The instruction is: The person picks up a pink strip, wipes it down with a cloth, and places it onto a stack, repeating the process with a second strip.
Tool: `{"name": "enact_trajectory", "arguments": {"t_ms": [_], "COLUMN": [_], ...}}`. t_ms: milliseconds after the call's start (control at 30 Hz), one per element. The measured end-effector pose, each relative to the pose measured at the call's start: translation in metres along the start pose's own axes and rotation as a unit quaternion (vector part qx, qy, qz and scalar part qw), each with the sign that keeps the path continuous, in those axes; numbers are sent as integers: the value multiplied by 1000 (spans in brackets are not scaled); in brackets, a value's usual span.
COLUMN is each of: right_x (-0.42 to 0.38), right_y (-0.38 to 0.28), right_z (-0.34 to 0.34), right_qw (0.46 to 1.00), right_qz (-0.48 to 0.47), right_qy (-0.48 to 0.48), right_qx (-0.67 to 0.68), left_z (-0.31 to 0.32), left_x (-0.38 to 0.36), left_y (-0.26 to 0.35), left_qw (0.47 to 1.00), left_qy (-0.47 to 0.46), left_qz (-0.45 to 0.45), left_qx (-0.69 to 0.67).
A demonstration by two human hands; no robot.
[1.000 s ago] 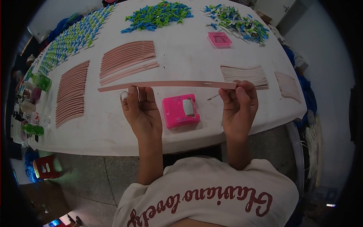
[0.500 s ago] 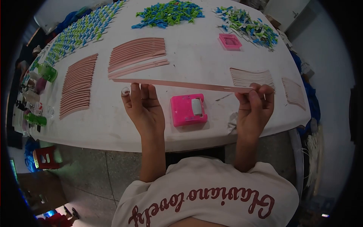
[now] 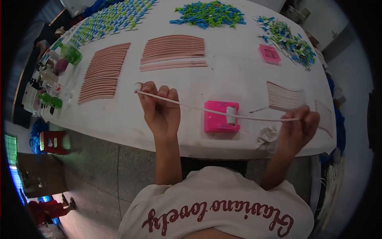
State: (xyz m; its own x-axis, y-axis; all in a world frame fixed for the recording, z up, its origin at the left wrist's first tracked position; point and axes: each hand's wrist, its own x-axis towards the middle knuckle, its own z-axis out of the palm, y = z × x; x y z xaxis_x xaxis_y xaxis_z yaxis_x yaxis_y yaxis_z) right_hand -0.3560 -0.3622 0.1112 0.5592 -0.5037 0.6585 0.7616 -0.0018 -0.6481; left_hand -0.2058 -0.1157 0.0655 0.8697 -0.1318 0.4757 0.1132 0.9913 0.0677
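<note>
The left hand (image 3: pixel 162 106) and right hand (image 3: pixel 296 131) are gripping a strip (image 3: pixel 258 118) near its ends over a pink dispenser (image 3: pixel 215 119); this holding step is seemingly calling for steady fingers

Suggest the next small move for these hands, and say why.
Perhaps roll the strip slightly so a broad face turns up: the left hand and right hand hold it near its ends, and this view shows little but its narrow edge.
</note>
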Motion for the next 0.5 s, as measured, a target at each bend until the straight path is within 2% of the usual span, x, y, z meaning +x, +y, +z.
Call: {"name": "enact_trajectory", "arguments": {"t_ms": [33, 67, 133, 167, 233, 267, 300, 333, 467, 500], "right_x": [3, 4, 4, 2, -4, -7, -10, -12, -13, -12], "right_y": [-7, -14, -28, -32, -38, -40, -44, -48, -59, -60], "right_z": [-1, -1, 6, 11, 17, 17, 16, 15, 21, 22], "right_qw": [994, 978, 953, 956, 926, 930, 922, 912, 896, 888], "right_qz": [-40, -79, -100, -83, -160, -145, -161, -179, -162, -164], "right_qy": [-90, -179, -276, -274, -332, -330, -339, -348, -363, -379], "right_qx": [-37, -72, -77, -60, -85, -76, -98, -125, -199, -204], "left_z": [-1, 0, -2, 1, 13, 14, 15, 15, 6, 8], "left_x": [1, 3, 9, 8, 7, 9, 8, 8, 7, 5], "left_y": [8, 12, 29, 36, 44, 48, 52, 54, 57, 58], "left_qw": [1000, 997, 973, 978, 970, 965, 969, 961, 936, 944], "left_qy": [4, -62, -177, -162, -210, -235, -221, -251, -323, -306], "left_qz": [7, -10, -67, -64, -67, -63, -64, -70, -73, -63], "left_qx": [19, -36, -131, -113, -107, -93, -87, -91, -123, -102]}}
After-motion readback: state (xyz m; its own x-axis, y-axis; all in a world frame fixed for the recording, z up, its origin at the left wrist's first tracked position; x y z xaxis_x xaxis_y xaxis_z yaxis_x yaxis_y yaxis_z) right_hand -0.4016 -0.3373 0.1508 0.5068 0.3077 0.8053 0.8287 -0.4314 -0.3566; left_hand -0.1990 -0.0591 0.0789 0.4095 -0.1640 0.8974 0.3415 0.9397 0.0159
